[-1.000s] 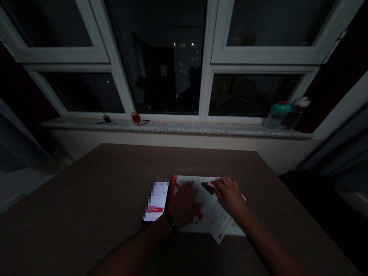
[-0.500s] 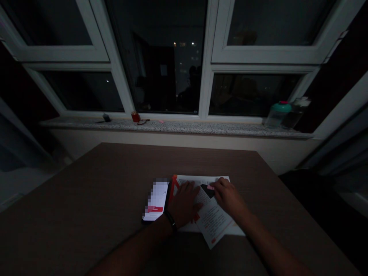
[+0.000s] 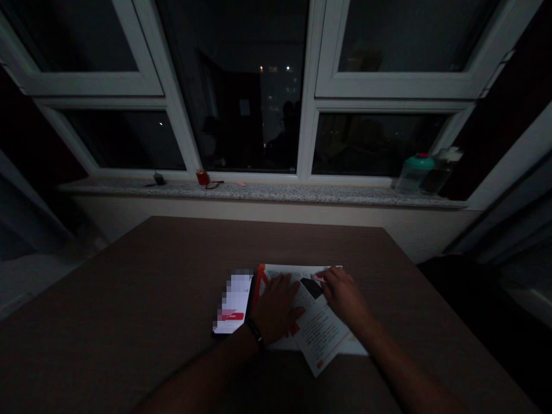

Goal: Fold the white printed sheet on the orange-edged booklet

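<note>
left hand (image 3: 276, 310), fingers spread flat, likely steadies the papers (image 3: 323, 334); right hand (image 3: 344, 292) pinches a pink slip (image 3: 318, 278).

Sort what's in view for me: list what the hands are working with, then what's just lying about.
In hand:
- left hand, flat over the papers
- right hand, apparently pinching a pink slip
- printed leaflet
- larger printed sheet underneath

Lying about, apparently:
- lit phone beside the papers
- teal-lidded container, clear bottle and red item on the windowsill
</note>
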{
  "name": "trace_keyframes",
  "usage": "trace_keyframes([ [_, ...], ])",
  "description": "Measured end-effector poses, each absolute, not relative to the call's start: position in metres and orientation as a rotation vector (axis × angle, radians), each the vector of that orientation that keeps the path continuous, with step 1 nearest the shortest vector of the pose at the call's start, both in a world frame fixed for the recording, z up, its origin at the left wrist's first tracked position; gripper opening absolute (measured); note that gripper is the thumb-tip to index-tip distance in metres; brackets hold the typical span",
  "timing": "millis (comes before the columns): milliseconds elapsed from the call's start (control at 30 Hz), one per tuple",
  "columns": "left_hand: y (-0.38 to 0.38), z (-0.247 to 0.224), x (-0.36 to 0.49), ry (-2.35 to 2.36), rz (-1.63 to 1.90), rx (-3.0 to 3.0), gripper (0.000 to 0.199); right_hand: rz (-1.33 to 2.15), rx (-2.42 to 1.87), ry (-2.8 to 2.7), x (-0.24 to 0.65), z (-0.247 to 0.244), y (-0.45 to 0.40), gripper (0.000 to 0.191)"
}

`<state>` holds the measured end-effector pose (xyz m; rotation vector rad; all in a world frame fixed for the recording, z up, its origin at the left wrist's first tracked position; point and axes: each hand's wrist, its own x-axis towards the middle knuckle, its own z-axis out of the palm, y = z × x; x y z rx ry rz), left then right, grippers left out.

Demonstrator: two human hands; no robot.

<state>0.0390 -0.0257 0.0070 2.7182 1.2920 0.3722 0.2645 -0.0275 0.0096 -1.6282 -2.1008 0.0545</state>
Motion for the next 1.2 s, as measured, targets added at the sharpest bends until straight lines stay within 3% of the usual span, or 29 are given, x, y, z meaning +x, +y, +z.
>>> trace_keyframes([
  [200,-0.029,0.009,0.04,1.25,0.38,2.708,0.055,0.027,-1.663,-2.093,0.268,0.017,-0.032,0.028],
  [400,-0.028,0.016,0.039,1.105,0.413,2.715,0.036,0.09,-1.722,-2.014,0.282,0.02,-0.031,0.022],
  [600,-0.03,0.025,0.042,0.918,0.423,2.721,0.03,0.182,-1.688,-2.091,0.277,0.013,-0.029,0.022],
  [800,-0.03,0.026,0.041,0.699,0.416,2.707,0.044,0.15,-1.616,-2.184,0.272,0.01,-0.028,0.02],
  [1000,-0.026,0.019,0.04,0.608,0.372,2.704,0.035,0.201,-1.562,-2.187,0.275,0.01,-0.029,0.023],
  [1200,-0.025,0.008,0.036,0.853,0.422,2.688,0.068,0.204,-1.534,-2.163,0.273,0.009,-0.03,0.02],
])
